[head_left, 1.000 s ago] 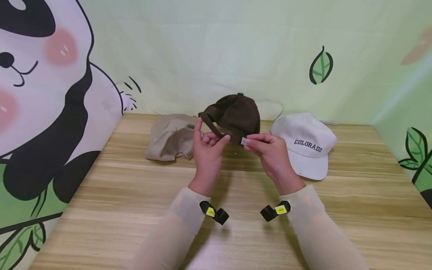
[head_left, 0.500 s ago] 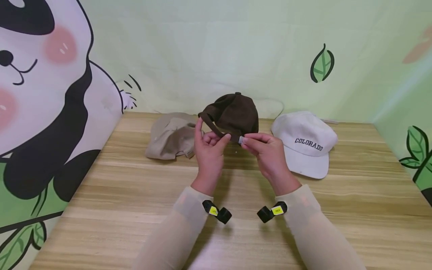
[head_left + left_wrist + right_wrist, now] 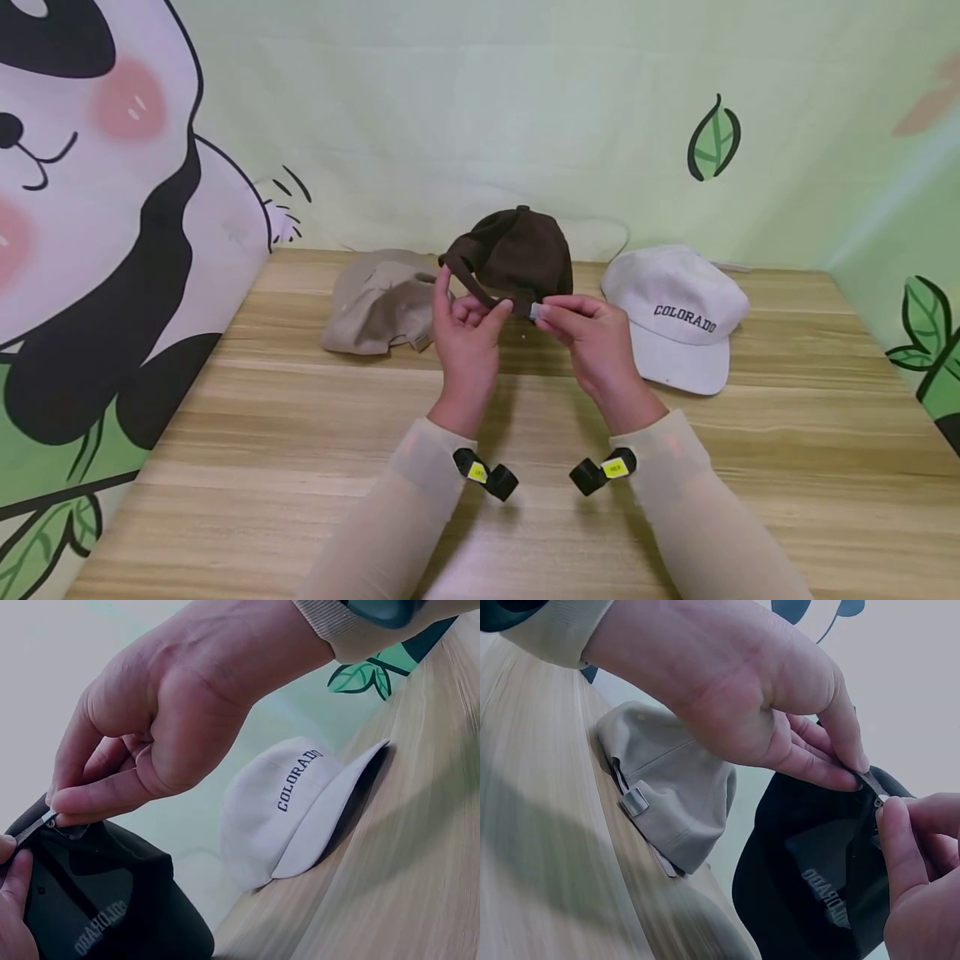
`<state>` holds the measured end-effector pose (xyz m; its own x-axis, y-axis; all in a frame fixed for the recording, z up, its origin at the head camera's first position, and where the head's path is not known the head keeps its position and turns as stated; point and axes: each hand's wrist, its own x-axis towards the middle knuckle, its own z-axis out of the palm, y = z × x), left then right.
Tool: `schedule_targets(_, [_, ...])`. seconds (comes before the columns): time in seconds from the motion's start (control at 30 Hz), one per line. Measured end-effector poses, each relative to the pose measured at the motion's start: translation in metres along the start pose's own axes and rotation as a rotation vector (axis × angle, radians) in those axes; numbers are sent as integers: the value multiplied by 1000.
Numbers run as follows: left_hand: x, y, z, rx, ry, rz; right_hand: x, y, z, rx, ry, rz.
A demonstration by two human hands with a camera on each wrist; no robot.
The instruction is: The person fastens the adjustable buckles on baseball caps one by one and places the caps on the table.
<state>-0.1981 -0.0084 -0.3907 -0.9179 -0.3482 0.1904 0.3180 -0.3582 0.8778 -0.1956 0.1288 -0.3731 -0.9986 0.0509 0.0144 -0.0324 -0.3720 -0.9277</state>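
In the head view a dark brown baseball cap (image 3: pixel 525 254) is held up above the table, its back strap toward me. My left hand (image 3: pixel 467 337) pinches the strap (image 3: pixel 468 279) with thumb and fingers, the index finger stretched up along it. My right hand (image 3: pixel 600 337) pinches the small silvery buckle (image 3: pixel 535 311) at the strap's other side. Both wrist views show the cap's dark inside, with faint mirrored lettering (image 3: pixel 100 928). The fingertips of the two hands nearly meet at the buckle in the right wrist view. Fingers partly cover the strap end.
To the left on the wooden table (image 3: pixel 300 483) lies a beige cap (image 3: pixel 375 304), its metal buckle (image 3: pixel 636 801) seen from the right wrist. A white cap (image 3: pixel 675 317) marked COLORADO sits at the right. A printed panda backdrop (image 3: pixel 465 100) stands behind.
The brown cap and my right hand have shifted slightly left, and my left hand slightly right, so the hands are a little closer together. Both grips look the same.
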Motion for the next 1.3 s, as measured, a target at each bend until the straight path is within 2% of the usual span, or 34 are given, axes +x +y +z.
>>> schedule_targets(0.27, [-1,-2,2,9,23,4,0,0,0,-49,10,-24])
schedule_targets(0.5, [-1,-4,2,28,21,-20,1,2,-2,-147,40,-58])
schedule_targets(0.83, [-3,-3,2,15,15,-24,1,1,-3,-83,-1,-32])
schedule_targets(1.3, [-3,-5,3,40,28,-22,-1,-1,1,-159,21,-63])
